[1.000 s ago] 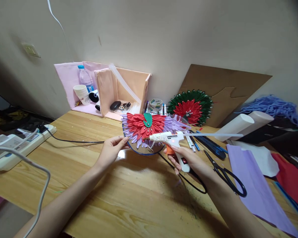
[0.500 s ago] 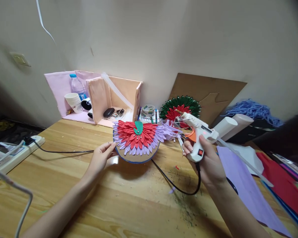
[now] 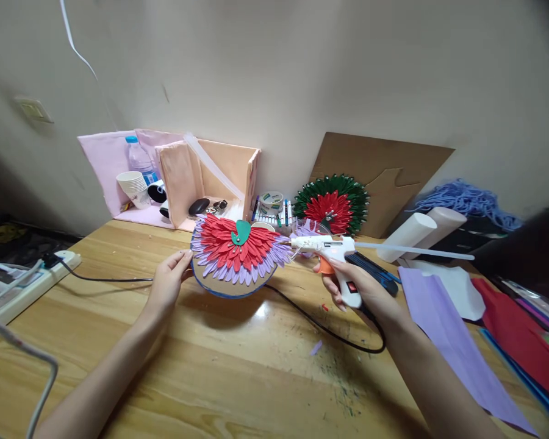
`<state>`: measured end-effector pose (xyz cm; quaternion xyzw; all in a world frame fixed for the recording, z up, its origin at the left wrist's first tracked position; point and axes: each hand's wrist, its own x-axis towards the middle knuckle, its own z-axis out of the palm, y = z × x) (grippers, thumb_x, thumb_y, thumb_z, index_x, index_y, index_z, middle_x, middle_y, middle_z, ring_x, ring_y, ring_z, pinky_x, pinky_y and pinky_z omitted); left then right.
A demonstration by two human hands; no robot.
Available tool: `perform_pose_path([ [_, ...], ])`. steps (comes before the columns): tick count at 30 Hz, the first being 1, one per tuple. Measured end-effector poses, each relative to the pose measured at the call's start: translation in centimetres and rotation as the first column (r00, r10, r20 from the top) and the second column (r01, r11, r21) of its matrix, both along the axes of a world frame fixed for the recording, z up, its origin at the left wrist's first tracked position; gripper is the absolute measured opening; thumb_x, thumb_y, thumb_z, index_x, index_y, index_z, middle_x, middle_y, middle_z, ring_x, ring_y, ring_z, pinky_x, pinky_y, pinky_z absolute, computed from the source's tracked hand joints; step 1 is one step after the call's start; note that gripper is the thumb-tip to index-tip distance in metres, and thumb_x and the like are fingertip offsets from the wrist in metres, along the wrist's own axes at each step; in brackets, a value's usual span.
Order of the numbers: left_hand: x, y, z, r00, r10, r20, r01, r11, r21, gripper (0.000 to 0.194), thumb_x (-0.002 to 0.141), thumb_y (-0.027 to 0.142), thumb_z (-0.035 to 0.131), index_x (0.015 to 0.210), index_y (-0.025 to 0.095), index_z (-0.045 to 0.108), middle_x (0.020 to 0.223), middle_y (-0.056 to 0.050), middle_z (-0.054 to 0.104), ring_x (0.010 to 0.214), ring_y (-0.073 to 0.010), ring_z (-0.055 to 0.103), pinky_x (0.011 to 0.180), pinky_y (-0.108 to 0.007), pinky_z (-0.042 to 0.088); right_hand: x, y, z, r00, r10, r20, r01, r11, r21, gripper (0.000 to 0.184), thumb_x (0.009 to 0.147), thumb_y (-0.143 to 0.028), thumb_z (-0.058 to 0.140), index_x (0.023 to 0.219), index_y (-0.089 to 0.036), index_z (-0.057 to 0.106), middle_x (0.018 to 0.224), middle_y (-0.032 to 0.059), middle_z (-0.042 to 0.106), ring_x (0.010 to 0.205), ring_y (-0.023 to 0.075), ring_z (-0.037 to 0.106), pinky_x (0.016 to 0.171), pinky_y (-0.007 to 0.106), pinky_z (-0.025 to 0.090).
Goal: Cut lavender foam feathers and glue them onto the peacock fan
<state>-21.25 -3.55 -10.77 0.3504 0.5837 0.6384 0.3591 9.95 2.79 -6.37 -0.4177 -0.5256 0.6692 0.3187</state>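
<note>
Between thumb and fingers, my left hand pinches the left edge of a round cardboard disc with a blue rim, held tilted above the table. Layers of red and lilac petals cover most of it, with a green curved piece and small beads at the top middle. My right hand grips a white hot glue gun with an orange trigger. Its nozzle points left, close to the right-hand lilac petals; whether it touches them I cannot tell. A long glue stick sticks out of its back.
A black cord runs from the glue gun; a power strip lies at left. Behind stand pink and peach box shelves, a tape roll, and a green-red petal disc against cardboard. Purple sheet and white rolls lie right.
The glue gun swung up and right, away from the disc, then came back down level beside its right petals. The disc shifted left in my left hand, and the view turned slightly.
</note>
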Motion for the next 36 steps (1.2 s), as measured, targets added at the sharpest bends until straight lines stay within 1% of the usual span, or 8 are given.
perform_pose_path([
  [3,-0.2,-0.1,0.0,1.000,0.003,-0.029,-0.003,1.000,0.003,0.034,0.067,0.045,0.065,0.081,0.014,0.067,0.080,-0.005,0.067,0.070,-0.0150,0.059,0.063,-0.024,0.048,0.0,0.0,-0.1,0.999,0.029,-0.019,-0.030,0.998,-0.058,0.031,0.079,-0.044,0.050,0.082,-0.014,0.057,0.049,-0.0048,0.044,0.035,0.0049,0.039,0.032,0.015,0.035],
  [6,-0.2,-0.1,0.0,0.999,-0.005,-0.037,0.005,1.000,0.008,0.033,0.069,0.045,0.063,0.083,0.015,0.067,0.081,-0.005,0.067,0.072,-0.0154,0.059,0.064,-0.024,0.048,-0.1,-0.1,-0.4,0.993,0.115,-0.002,-0.115,0.989,-0.095,0.033,0.079,-0.046,0.051,0.083,-0.013,0.058,0.048,-0.0049,0.044,0.035,0.0051,0.038,0.030,0.015,0.034],
  [13,0.2,-0.1,0.0,0.999,-0.015,-0.034,0.016,1.000,0.007,0.035,0.067,0.048,0.064,0.081,0.016,0.067,0.081,-0.004,0.068,0.072,-0.0154,0.060,0.066,-0.025,0.049,-0.8,-0.3,-1.4,0.968,0.239,0.079,-0.231,0.968,-0.097,0.038,0.079,-0.049,0.049,0.079,-0.013,0.058,0.047,-0.0039,0.047,0.035,0.0055,0.042,0.032,0.016,0.034],
  [17,0.7,-0.2,0.2,0.999,-0.014,-0.042,0.013,1.000,-0.004,0.037,0.066,0.049,0.064,0.081,0.016,0.067,0.082,-0.005,0.067,0.074,-0.0167,0.060,0.065,-0.025,0.049,-1.4,-0.7,-1.4,0.961,0.271,0.062,-0.262,0.957,-0.123,0.036,0.078,-0.050,0.049,0.076,-0.015,0.057,0.045,-0.0045,0.046,0.034,0.0064,0.041,0.033,0.018,0.034],
  [24,1.1,-0.4,0.3,0.998,-0.032,-0.061,0.032,0.999,-0.003,0.034,0.069,0.047,0.062,0.080,0.016,0.068,0.079,-0.004,0.067,0.071,-0.0144,0.058,0.065,-0.024,0.047,-1.9,-1.1,-1.9,0.961,0.269,0.058,-0.260,0.957,-0.130,0.036,0.078,-0.051,0.050,0.075,-0.016,0.057,0.045,-0.0046,0.047,0.035,0.0064,0.041,0.033,0.016,0.034],
  [28,1.1,-0.4,0.3,0.997,-0.040,-0.059,0.040,0.999,0.002,0.033,0.071,0.046,0.061,0.082,0.016,0.068,0.080,-0.004,0.067,0.072,-0.0145,0.058,0.066,-0.025,0.048,-2.0,-1.0,-1.8,0.973,0.226,0.041,-0.218,0.965,-0.148,0.034,0.078,-0.049,0.049,0.077,-0.015,0.057,0.045,-0.0047,0.045,0.035,0.0062,0.039,0.032,0.016,0.034],
  [34,1.1,-0.4,0.3,0.998,-0.025,-0.057,0.026,1.000,0.007,0.036,0.068,0.050,0.062,0.082,0.017,0.068,0.084,-0.004,0.068,0.073,-0.0159,0.061,0.066,-0.026,0.049,-1.6,-0.9,-1.4,0.991,0.134,-0.009,-0.134,0.979,-0.155,0.032,0.080,-0.045,0.049,0.078,-0.014,0.057,0.049,-0.0039,0.046,0.036,0.0055,0.039,0.033,0.016,0.036],
  [36,1.1,-0.4,0.3,0.998,-0.020,-0.059,0.020,1.000,0.006,0.036,0.069,0.049,0.062,0.083,0.017,0.068,0.085,-0.005,0.068,0.074,-0.0161,0.061,0.066,-0.025,0.049,-1.5,-0.9,-1.4,0.990,0.144,-0.001,-0.142,0.977,-0.160,0.033,0.080,-0.046,0.049,0.077,-0.014,0.058,0.050,-0.0039,0.046,0.036,0.0055,0.039,0.033,0.016,0.035],
])
